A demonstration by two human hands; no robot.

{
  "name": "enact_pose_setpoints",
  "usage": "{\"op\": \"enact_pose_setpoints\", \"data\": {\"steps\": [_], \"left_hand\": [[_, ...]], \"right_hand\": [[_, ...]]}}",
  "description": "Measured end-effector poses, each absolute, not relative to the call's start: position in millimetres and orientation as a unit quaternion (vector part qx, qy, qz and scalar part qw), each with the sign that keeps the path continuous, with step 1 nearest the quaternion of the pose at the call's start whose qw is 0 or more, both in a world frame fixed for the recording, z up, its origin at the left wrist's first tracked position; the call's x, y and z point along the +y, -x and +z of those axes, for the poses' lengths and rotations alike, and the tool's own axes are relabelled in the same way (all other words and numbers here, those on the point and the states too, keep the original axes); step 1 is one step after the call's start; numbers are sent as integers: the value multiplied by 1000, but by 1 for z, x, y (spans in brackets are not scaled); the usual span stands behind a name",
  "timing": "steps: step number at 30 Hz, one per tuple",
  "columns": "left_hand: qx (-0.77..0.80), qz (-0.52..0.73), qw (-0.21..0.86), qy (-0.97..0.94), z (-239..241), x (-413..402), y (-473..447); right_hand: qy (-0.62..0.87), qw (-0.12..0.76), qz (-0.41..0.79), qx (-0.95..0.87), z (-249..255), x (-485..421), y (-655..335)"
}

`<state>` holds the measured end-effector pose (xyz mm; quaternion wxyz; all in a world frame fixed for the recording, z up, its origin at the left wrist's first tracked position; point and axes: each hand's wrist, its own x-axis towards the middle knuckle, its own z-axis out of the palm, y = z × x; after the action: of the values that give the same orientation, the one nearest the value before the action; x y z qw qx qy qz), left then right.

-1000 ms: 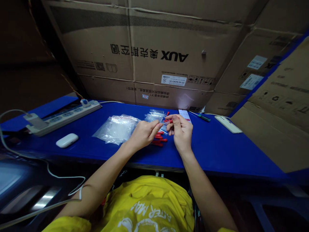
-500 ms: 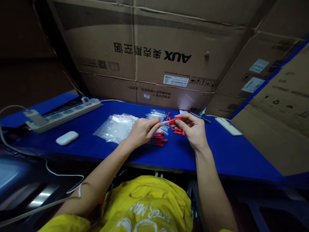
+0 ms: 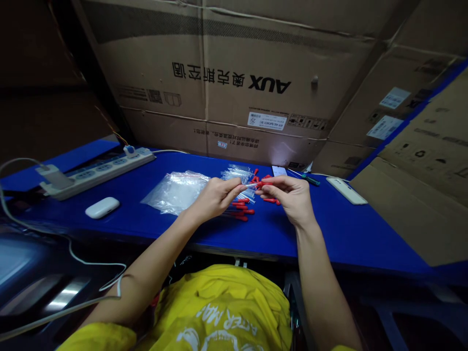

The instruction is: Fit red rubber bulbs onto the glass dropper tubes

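Observation:
Between thumb and fingertips, my left hand (image 3: pixel 218 195) pinches a clear glass dropper tube (image 3: pixel 251 185). My right hand (image 3: pixel 292 196) is closed on a red rubber dropper bulb (image 3: pixel 261 185) at the tube's right end; the fingers partly cover where the two meet, so I cannot tell how far the bulb is on. Behind my hands lies a pile of clear tubes (image 3: pixel 234 172). Loose red bulbs (image 3: pixel 270 200) lie under and beside my right fingertips. Several droppers with red bulbs (image 3: pixel 242 212) lie just right of my left hand, their tubes partly hidden by it.
Clear plastic bags (image 3: pixel 173 192) lie left of my hands. Further left are a white earbud case (image 3: pixel 102 208) and a power strip (image 3: pixel 100 173). A screwdriver (image 3: pixel 310 179) and a white phone-like slab (image 3: pixel 345 190) lie at right. Cardboard (image 3: pixel 226 107) walls the table's back.
My right fingers have shifted slightly left and drawn in around the red bulb at the tube's end. My left hand has stayed almost still.

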<state>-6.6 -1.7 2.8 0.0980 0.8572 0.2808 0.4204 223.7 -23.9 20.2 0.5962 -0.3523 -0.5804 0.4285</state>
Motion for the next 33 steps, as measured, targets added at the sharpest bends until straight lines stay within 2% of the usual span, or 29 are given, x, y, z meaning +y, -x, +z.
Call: {"op": "enact_pose_setpoints", "data": {"steps": [33], "left_hand": [[257,409,119,-868,7,-5,3]], "right_hand": [[359,555,447,-602,19,-26,-229]]}}
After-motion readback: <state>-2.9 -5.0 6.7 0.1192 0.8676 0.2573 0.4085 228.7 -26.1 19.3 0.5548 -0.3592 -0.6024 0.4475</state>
